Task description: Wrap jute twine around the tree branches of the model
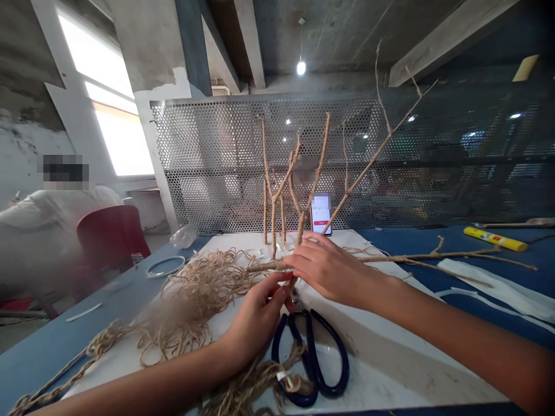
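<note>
My left hand (262,303) pinches the lower end of a branch (366,169), its fingertips close together just above the scissors. My right hand (323,267) lies over the same spot from the right, fingers curled around the branch; its fingertips meet those of my left hand. A forked branch (300,222) rises just behind my right hand; whether it joins the held one is hidden. Another long branch (390,258) lies across the white board (390,352) behind both hands. Scissors with dark blue handles (344,352) lie below my hands, loose twine (249,390) near their loops.
A tangled twine pile (197,289) spreads left of my hands. Upright twigs (273,222) and a lit phone (321,216) stand behind. A yellow tube (495,238) and white strips (498,283) lie right. A white ring (165,267) lies left; a person (56,231) sits beyond.
</note>
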The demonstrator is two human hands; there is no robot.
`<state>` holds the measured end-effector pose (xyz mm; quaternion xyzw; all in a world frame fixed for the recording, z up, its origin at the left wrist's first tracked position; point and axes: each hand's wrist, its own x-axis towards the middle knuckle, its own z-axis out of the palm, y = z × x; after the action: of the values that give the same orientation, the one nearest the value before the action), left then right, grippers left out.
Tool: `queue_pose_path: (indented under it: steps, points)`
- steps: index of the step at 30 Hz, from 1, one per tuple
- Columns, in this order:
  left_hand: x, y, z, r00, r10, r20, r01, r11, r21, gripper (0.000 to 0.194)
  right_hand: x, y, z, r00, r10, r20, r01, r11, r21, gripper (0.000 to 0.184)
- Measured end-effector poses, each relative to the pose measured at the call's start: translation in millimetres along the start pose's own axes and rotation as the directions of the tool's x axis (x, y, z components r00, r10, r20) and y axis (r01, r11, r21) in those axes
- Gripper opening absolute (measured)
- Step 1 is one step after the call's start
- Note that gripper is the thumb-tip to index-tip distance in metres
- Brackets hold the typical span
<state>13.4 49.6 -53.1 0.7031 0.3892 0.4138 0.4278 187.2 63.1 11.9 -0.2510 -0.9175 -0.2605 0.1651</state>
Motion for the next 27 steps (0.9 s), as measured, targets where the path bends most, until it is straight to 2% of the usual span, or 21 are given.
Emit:
queue_pose_path:
  steps: [3, 5, 8, 10, 12, 15, 16, 18, 19, 23, 25, 27]
  points:
    - [-1, 0, -0.5, 1.000, 0.002, 0.009, -0.002, 1.000, -0.009, 0.029, -11, -14, 1, 0.999, 0.039, -0.018, -0.039, 0.999, -0.026, 0.018]
    - [-1, 0, -0.8, 1.000, -0.022, 0.022, 0.022, 1.000, -0.022, 0.031, -21, -25, 4, 0.983, 0.185, -0.005, -0.185, 0.982, -0.030, 0.018]
    - [-1, 0, -1.2, 0.998, -0.055, 0.024, 0.056, 0.998, -0.038, 0.031, -36, -33, 9, 0.894, 0.423, 0.148, -0.422, 0.906, -0.044, 0.020]
    - [-1, 0, -1.2, 0.998, -0.061, 0.023, 0.062, 0.997, -0.041, 0.031, -44, -31, 11, 0.827, 0.465, 0.315, -0.483, 0.875, -0.025, 0.021]
    - [-1, 1, -1.3, 0.998, -0.064, 0.025, 0.065, 0.997, -0.031, 0.030, -51, -22, 11, 0.771, 0.466, 0.434, -0.531, 0.847, 0.033, 0.031]
    - [-1, 1, -1.4, 0.998, -0.068, 0.020, 0.068, 0.998, -0.016, 0.030, -62, 0, 12, 0.688, 0.564, 0.457, -0.682, 0.719, 0.138, 0.049]
    - [-1, 2, -1.4, 0.998, -0.066, 0.018, 0.066, 0.998, -0.014, 0.030, -66, 9, 14, 0.648, 0.615, 0.449, -0.740, 0.648, 0.180, 0.054]
    - [-1, 1, -1.6, 0.998, -0.058, 0.017, 0.058, 0.998, -0.006, 0.030, -77, 28, 18, 0.524, 0.687, 0.503, -0.842, 0.509, 0.181, 0.062]
    - [-1, 1, -1.7, 0.998, -0.054, 0.017, 0.054, 0.999, -0.001, 0.030, -83, 38, 21, 0.490, 0.704, 0.514, -0.860, 0.487, 0.152, 0.064]
    - [-2, 2, -1.9, 0.999, -0.046, 0.018, 0.046, 0.999, 0.011, 0.030, -107, 66, 29, 0.427, 0.759, 0.492, -0.881, 0.472, 0.036, 0.056]
    - [-2, 2, -2.0, 0.999, -0.045, 0.020, 0.045, 0.999, 0.013, 0.030, -114, 73, 28, 0.416, 0.798, 0.436, -0.880, 0.475, -0.029, 0.045]
    - [-2, 2, -2.3, 0.999, -0.042, 0.021, 0.042, 0.999, 0.015, 0.031, -113, 75, 27, 0.425, 0.823, 0.378, -0.873, 0.482, -0.068, 0.034]
